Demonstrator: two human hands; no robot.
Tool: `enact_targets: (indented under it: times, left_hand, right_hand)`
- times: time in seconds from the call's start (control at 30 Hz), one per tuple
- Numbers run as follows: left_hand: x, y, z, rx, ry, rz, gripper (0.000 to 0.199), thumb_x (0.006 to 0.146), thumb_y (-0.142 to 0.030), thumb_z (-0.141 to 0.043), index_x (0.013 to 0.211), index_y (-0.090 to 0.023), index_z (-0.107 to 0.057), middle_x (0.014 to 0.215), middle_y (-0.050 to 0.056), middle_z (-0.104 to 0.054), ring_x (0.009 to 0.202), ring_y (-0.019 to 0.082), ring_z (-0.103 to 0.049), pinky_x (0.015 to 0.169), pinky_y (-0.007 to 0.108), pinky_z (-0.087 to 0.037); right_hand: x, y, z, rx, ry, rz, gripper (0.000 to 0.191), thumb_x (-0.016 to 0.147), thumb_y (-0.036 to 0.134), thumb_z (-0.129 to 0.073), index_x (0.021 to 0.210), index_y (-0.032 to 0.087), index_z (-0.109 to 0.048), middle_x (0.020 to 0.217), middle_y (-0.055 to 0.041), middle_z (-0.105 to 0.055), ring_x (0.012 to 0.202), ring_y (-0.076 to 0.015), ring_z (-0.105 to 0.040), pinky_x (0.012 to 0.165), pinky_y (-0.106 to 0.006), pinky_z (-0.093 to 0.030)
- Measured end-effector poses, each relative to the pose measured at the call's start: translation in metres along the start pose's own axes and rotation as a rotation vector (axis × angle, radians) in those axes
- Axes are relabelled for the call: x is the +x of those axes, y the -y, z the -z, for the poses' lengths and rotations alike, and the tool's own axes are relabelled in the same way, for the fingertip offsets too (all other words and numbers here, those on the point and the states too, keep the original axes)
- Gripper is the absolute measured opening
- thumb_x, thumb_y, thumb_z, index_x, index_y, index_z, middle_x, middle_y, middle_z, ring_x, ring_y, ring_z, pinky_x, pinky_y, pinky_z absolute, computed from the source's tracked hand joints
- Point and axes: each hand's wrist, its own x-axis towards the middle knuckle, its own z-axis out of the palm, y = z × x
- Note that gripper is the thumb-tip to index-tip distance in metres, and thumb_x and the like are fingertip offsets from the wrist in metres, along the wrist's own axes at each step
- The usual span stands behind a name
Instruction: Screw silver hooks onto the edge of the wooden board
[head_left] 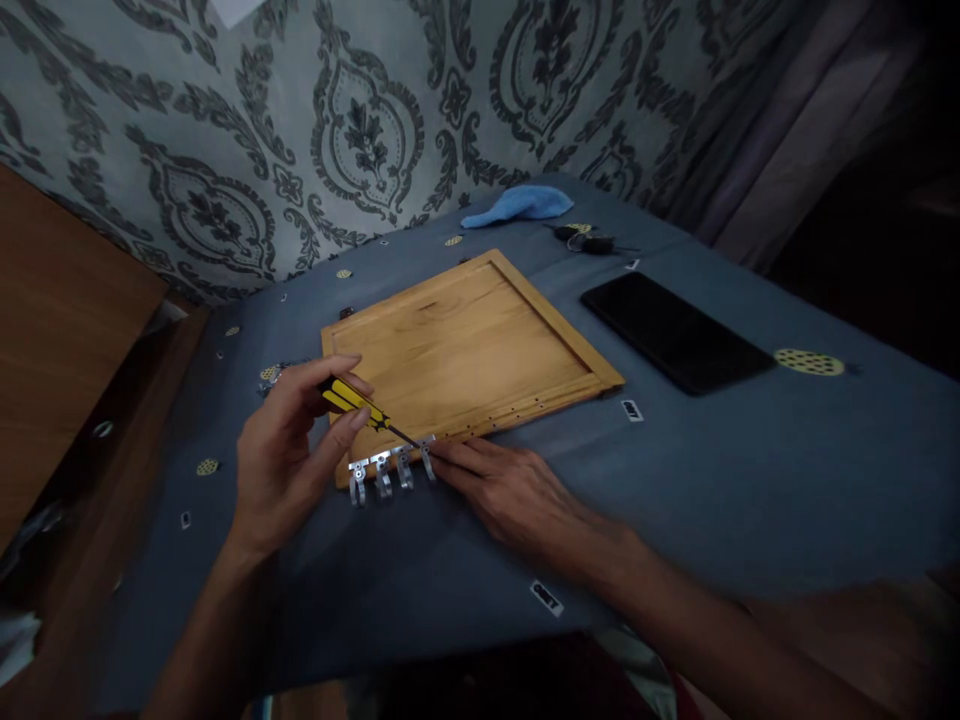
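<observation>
A wooden panel [465, 345] with a raised frame lies flat before me. Several silver metal hooks [383, 474] sit in a row along its near edge, toward the left. My left hand [296, 435] grips a yellow and black screwdriver [346, 396] between thumb and fingers. The screwdriver's thin shaft slants down to the rightmost hook, and its tip seems to meet that hook. My right hand [510, 485] rests at the panel's near edge, fingertips against the same hook. Small dark holes run along the edge right of that hand's fingertips.
On the blue patterned tablecloth [750, 480], a black phone [679, 330] lies right of the panel. Behind it are a dark cord-like item [589, 240] and a blue cloth [521, 204]. Small metal pieces [274, 376] lie beyond my left hand. A patterned wall [367, 140] borders the far side.
</observation>
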Motion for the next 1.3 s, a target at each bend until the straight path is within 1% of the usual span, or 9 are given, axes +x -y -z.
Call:
enact_targets:
  times: [0.17,0.3,0.5,0.6,0.77,0.97,1.03,1.13,1.3]
  left_hand:
    - [-0.003,0.002,-0.003,0.034,0.014,0.025,0.045,0.091,-0.009,-0.073,0.13,-0.031,-0.069,0.108,0.0,-0.072,0.095,0.012,-0.07,0.085,0.021,-0.058]
    - [-0.006,0.006,-0.006,0.042,0.035,0.023,0.046,0.092,-0.01,-0.073,0.131,-0.032,-0.068,0.109,0.0,-0.071,0.096,0.012,-0.07,0.088,0.022,-0.058]
    - [-0.006,0.008,-0.007,0.07,0.074,0.01,0.044,0.095,-0.012,-0.07,0.134,-0.032,-0.065,0.11,0.001,-0.071,0.102,0.014,-0.069,0.091,0.024,-0.057]
    - [-0.006,0.007,-0.006,0.162,0.074,-0.033,0.041,0.094,-0.016,-0.072,0.132,-0.029,-0.066,0.113,0.002,-0.073,0.105,0.016,-0.069,0.093,0.026,-0.057]
    - [-0.005,0.003,-0.007,0.383,0.075,-0.194,0.034,0.095,-0.025,-0.074,0.127,-0.025,-0.066,0.113,0.002,-0.076,0.101,0.017,-0.073,0.091,0.026,-0.058]
    - [-0.001,-0.003,-0.012,0.445,0.119,-0.278,0.026,0.098,-0.03,-0.07,0.123,-0.023,-0.065,0.105,0.003,-0.077,0.091,0.016,-0.074,0.083,0.026,-0.06]
    - [-0.001,-0.003,-0.013,0.448,0.116,-0.272,0.027,0.099,-0.028,-0.069,0.124,-0.023,-0.065,0.105,0.003,-0.077,0.09,0.016,-0.074,0.083,0.025,-0.06]
    - [-0.003,-0.001,-0.013,0.414,0.092,-0.206,0.033,0.096,-0.022,-0.071,0.128,-0.025,-0.064,0.111,0.003,-0.076,0.1,0.017,-0.074,0.089,0.026,-0.059]
    - [-0.006,0.003,-0.008,0.161,0.125,-0.027,0.043,0.095,-0.018,-0.071,0.136,-0.028,-0.06,0.111,0.003,-0.074,0.102,0.017,-0.073,0.092,0.027,-0.058]
  right_hand:
    - [0.0,0.0,0.0,0.0,-0.021,0.014,0.048,0.091,-0.002,-0.05,0.134,0.012,-0.066,0.136,-0.0148,-0.07,0.115,-0.0273,-0.07,0.09,-0.042,-0.064]
    - [0.001,0.001,0.0,0.011,-0.022,0.001,0.049,0.091,-0.002,-0.051,0.134,0.015,-0.066,0.135,-0.0125,-0.071,0.113,-0.0255,-0.071,0.089,-0.04,-0.064]
    - [0.001,0.001,0.0,-0.021,-0.007,0.003,0.049,0.089,-0.002,-0.056,0.133,0.015,-0.066,0.137,-0.0114,-0.071,0.114,-0.0261,-0.071,0.091,-0.039,-0.063]
    - [0.0,0.0,-0.001,-0.028,-0.02,0.011,0.047,0.089,-0.001,-0.055,0.132,0.014,-0.067,0.136,-0.0129,-0.071,0.114,-0.0262,-0.071,0.09,-0.039,-0.064]
    - [-0.001,-0.001,-0.003,-0.046,-0.041,0.021,0.045,0.089,0.0,-0.057,0.129,0.014,-0.069,0.138,-0.0141,-0.07,0.115,-0.0271,-0.071,0.091,-0.039,-0.063]
    - [0.001,0.001,0.0,-0.063,-0.032,0.013,0.046,0.087,-0.002,-0.058,0.128,0.013,-0.069,0.135,-0.0146,-0.072,0.111,-0.0269,-0.073,0.087,-0.038,-0.064]
    - [0.001,0.002,0.001,-0.066,-0.022,0.008,0.045,0.087,-0.001,-0.058,0.128,0.013,-0.069,0.136,-0.0132,-0.071,0.112,-0.0266,-0.072,0.088,-0.038,-0.063]
    - [0.001,0.002,0.001,-0.063,-0.016,0.004,0.044,0.089,0.0,-0.056,0.129,0.013,-0.069,0.136,-0.0131,-0.071,0.115,-0.0268,-0.071,0.091,-0.039,-0.063]
    - [0.001,0.002,0.001,-0.026,-0.008,-0.007,0.047,0.089,-0.001,-0.054,0.132,0.014,-0.068,0.135,-0.0146,-0.071,0.117,-0.0268,-0.07,0.091,-0.04,-0.063]
